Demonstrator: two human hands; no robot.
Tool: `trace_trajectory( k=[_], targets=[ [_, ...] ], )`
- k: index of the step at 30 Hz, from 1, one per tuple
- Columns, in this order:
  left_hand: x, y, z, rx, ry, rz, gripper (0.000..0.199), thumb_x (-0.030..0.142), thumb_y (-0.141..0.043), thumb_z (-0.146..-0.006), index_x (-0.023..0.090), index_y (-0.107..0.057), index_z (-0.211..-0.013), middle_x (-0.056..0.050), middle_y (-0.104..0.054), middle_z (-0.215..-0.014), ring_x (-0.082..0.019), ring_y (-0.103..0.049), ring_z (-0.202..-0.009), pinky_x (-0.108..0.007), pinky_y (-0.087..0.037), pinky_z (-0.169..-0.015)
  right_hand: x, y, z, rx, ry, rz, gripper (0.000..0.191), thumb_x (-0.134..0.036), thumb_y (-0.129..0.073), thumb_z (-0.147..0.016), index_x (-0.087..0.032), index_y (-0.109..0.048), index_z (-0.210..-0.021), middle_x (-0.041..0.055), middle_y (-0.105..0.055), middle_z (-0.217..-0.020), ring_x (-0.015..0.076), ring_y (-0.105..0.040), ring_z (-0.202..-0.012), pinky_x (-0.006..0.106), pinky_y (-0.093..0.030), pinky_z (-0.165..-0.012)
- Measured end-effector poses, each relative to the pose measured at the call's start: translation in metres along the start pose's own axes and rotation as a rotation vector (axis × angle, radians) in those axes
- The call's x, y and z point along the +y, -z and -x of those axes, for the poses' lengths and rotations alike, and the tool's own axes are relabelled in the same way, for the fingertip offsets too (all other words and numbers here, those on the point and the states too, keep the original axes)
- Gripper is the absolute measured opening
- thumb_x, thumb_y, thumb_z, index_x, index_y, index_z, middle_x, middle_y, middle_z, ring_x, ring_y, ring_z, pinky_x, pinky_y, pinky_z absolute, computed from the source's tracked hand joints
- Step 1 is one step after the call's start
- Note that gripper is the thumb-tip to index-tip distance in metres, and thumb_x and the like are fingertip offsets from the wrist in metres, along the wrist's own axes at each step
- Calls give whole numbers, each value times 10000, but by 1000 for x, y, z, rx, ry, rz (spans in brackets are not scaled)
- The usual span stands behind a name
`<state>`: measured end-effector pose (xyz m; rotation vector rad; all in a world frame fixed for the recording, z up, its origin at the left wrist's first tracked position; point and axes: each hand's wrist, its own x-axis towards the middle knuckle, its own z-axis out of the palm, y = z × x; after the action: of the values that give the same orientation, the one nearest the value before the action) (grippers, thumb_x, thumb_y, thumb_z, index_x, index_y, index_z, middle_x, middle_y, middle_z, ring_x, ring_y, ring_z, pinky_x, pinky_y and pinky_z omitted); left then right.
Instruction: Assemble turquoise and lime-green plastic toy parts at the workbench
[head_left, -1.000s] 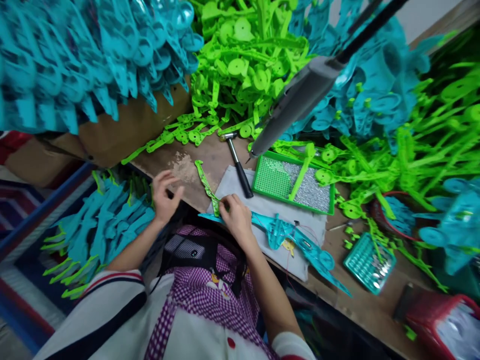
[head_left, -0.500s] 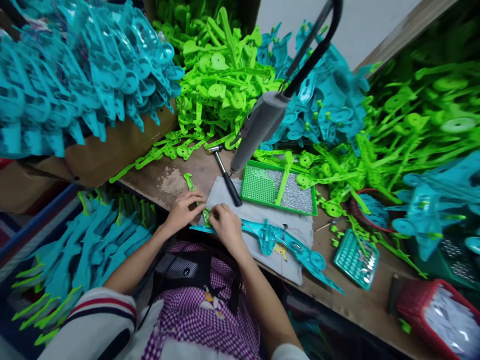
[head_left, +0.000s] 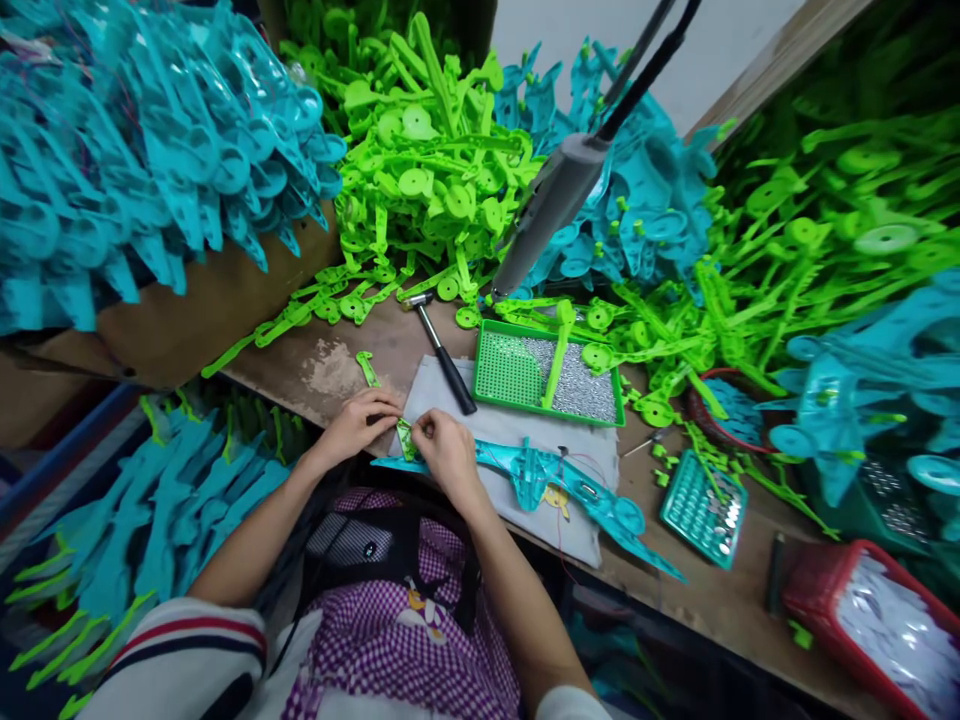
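A small green plastic piece (head_left: 406, 440) lies between my hands, over the left end of a long blue plastic part (head_left: 525, 468). My left hand (head_left: 358, 424) is on its left, fingers bent together, with the fingertips at the piece. From the right, my right hand (head_left: 448, 450) has its thumb and index finger pinched at the piece's edge. The blue part stretches to the right across a grey cloth (head_left: 491, 415), with thin wires along it. What the fingertips pinch is too small to make out.
A black-handled hammer (head_left: 446, 358) and a green tray (head_left: 551, 412) of small metal pieces lie beyond my hands. A grey power screwdriver (head_left: 551, 215) hangs above. Piles of green parts (head_left: 442, 170) and blue parts (head_left: 187, 130) stand behind. A red bin (head_left: 817, 590) is at right.
The hanging screwdriver has swung to the right. The view has shifted slightly. My hands stay at the green piece, with only a small shift of the fingers.
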<state>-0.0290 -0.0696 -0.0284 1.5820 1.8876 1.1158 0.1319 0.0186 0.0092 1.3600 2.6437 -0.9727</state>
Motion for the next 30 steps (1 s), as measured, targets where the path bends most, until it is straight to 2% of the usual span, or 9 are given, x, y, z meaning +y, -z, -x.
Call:
trace_trajectory(
  k=[3,7,13,20,22,26,30],
  targets=[
    [-1,0,0,-8,6,-10,148,239,-601,-868,243,-749,-877,-49,-721,-990,-216,-649,-1012,-397,-509,-962,-5,0,0,-3,-2,61,183,-267,-515,-910,-212,-636,-1034,40,-743,-920,181,-657,-778,274,-317,-637],
    [-1,0,0,-20,-9,-20,148,239,-585,-874,231,-732,-873,-46,-709,-965,-211,-635,-999,-389,-493,-962,-5,1,4,-14,42,112,177,-256,-482,-934,-213,-637,-1009,53,-742,-1016,187,-671,-839,277,-329,-650],
    [-1,1,-1,-45,-22,-11,147,261,-599,-880,213,-738,-885,-46,-711,-965,-202,-636,-976,-378,-485,-943,0,9,4,-66,-52,136,203,-336,-502,-927,-211,-660,-955,52,-761,-938,205,-695,-880,276,-368,-684],
    [-3,0,-1,-39,-30,-10,144,255,-605,-875,204,-740,-879,-43,-713,-966,-193,-636,-978,-368,-482,-939,-20,16,-6,-183,-6,317,269,-259,-466,-927,-161,-653,-1092,153,-753,-1029,250,-705,-947,303,-417,-712],
    [-3,1,-1,-38,-26,-16,147,256,-603,-877,203,-740,-881,-42,-710,-963,-193,-634,-977,-369,-482,-934,-15,21,-3,-179,31,270,261,-288,-477,-940,-165,-648,-1093,144,-752,-1033,247,-700,-955,303,-424,-727],
    [-2,1,-1,-52,-13,-40,146,264,-604,-876,207,-739,-873,-35,-707,-957,-193,-628,-975,-372,-478,-936,12,32,8,-126,117,39,187,-291,-509,-950,-197,-660,-1007,69,-752,-1008,193,-683,-952,269,-421,-773],
    [-3,1,-1,-55,-3,-54,143,264,-610,-873,201,-738,-875,-36,-701,-965,-197,-621,-981,-369,-469,-940,28,30,12,-78,89,-1,103,-236,-575,-903,-199,-670,-917,48,-747,-954,179,-672,-899,257,-404,-747]
  ],
)
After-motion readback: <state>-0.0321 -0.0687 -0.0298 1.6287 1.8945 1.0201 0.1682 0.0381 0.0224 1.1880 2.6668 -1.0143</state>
